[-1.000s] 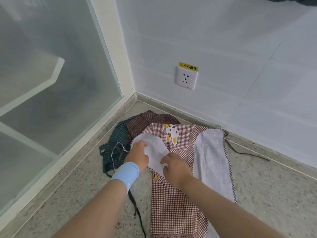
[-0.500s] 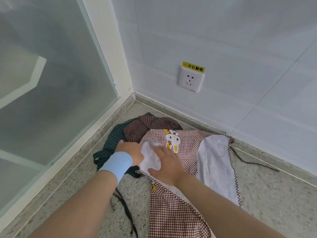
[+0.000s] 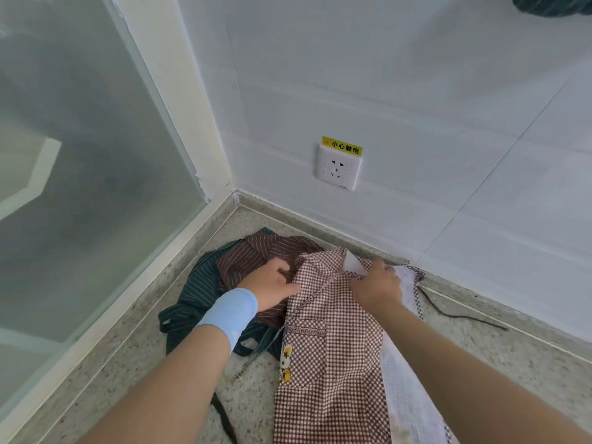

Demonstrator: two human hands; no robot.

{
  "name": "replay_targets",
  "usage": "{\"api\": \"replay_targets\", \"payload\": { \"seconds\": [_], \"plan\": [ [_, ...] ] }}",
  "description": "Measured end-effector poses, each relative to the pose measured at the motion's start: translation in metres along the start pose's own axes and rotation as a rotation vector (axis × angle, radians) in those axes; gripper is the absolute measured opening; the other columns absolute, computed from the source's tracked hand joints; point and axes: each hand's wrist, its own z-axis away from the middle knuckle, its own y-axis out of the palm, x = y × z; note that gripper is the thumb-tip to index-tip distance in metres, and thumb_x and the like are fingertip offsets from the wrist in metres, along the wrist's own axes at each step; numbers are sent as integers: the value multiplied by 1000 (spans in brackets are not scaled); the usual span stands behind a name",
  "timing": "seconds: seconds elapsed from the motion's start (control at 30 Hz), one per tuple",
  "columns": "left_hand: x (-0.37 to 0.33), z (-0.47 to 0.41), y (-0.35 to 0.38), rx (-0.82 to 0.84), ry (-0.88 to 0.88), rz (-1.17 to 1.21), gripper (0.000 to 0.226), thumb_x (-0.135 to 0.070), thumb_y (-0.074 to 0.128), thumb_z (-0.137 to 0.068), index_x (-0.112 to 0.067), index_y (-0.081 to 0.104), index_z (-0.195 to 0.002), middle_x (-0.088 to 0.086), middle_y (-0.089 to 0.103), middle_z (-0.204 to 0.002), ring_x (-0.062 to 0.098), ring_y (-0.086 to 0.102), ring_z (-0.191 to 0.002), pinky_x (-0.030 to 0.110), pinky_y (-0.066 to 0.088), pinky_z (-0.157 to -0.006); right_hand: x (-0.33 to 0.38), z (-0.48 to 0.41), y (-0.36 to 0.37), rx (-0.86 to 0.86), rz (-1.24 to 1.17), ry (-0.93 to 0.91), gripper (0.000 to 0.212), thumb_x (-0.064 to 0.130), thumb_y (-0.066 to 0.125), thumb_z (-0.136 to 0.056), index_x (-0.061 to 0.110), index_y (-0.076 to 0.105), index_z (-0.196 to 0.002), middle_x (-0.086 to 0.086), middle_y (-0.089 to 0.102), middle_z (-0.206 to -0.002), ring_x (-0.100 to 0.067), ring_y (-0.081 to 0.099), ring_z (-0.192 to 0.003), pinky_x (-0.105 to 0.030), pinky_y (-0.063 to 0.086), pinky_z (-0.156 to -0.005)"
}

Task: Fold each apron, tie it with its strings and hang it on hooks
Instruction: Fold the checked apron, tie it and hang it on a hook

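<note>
Head view: the checked apron [image 3: 330, 363], brown and white, lies on the speckled floor [image 3: 512, 373] in the lower middle of the frame. It reaches from the bottom edge up toward the corner of the room. Its white lining [image 3: 407, 395] shows along the right side, and a rabbit patch [image 3: 285, 363] sits beside the pocket [image 3: 304, 331].

The left hand [image 3: 272, 286], with a light blue wristband [image 3: 230, 312], has its fingers curled on the left upper edge of this apron, with the thumb lying over the cloth. The right hand [image 3: 378, 283] has closed its fingers over the top edge, where a piece of white lining stands up.

Under and left of the left hand lie a brown striped apron [image 3: 253, 254] and a dark green striped apron [image 3: 195, 283], both crumpled. A dark string [image 3: 464, 312] runs over the floor at the right. A wall socket [image 3: 338, 169] is above, in the middle of the frame.

I judge that the folding of the first apron is in hand and no tying is begun. The next move calls for both hands to bring the top edge down evenly, and to keep the string free for the tying.
</note>
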Motion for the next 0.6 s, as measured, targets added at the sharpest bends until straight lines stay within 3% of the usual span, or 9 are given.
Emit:
{"api": "replay_targets", "payload": {
  "seconds": [0.07,0.13,0.23,0.3,0.37,0.47,0.53,0.6],
  "plan": [
    [2,-6,12,-13,18,-126,46,-49,64,-86,-29,50,-125,-7,61,-118,11,59,-102,32,49,-93,-7,0,4,-102,142,-119,76,19,61,-83,18,26,-151,-17,33,-150,-36,35,-135,-49,38,-109],
    [1,-11,24,-13,22,-218,45,-56,63,-84,-31,53,-119,-10,60,-115,10,59,-100,35,51,-93,-7,6,11,-142,171,-325,77,7,54,-80,23,28,-150,-13,29,-152,-33,32,-137,-46,39,-109],
    [-4,-20,40,44,-21,-382,57,-56,65,-81,-27,50,-128,-6,58,-122,18,59,-109,38,50,-95,-5,3,25,-26,246,-569,73,1,50,-82,32,37,-147,-4,30,-151,-27,42,-131,-38,49,-95],
    [-6,-25,44,55,-50,-479,44,-41,63,-87,-22,50,-125,0,61,-119,23,61,-108,39,52,-93,-3,0,34,58,339,-668,68,2,51,-86,32,41,-146,1,37,-147,-25,53,-122,-39,54,-87],
    [-3,-31,42,106,-86,-558,28,-28,57,-90,-18,59,-116,1,64,-111,23,63,-100,37,54,-88,0,-5,40,113,417,-718,55,10,53,-91,29,46,-143,2,49,-139,-25,59,-114,-41,55,-87],
    [0,-39,30,187,-137,-506,26,-31,51,-91,-12,69,-91,-2,57,-76,16,56,-71,29,48,-66,7,-9,38,117,400,-698,28,26,48,-99,28,63,-123,3,66,-117,-22,65,-102,-33,53,-83],
    [-8,-41,8,109,-143,-397,31,-31,45,-96,-12,65,-81,-2,49,-66,15,47,-61,28,43,-61,12,-14,33,63,282,-669,22,30,47,-101,27,67,-109,5,69,-102,-18,66,-90,-28,50,-74],
    [-20,-45,-20,-127,-96,-277,26,-28,41,-100,-16,62,-89,-2,60,-71,14,58,-57,28,51,-63,22,-22,25,-10,77,-610,18,29,49,-100,26,66,-102,5,69,-90,-17,64,-79,-28,50,-69]
  ]
}}
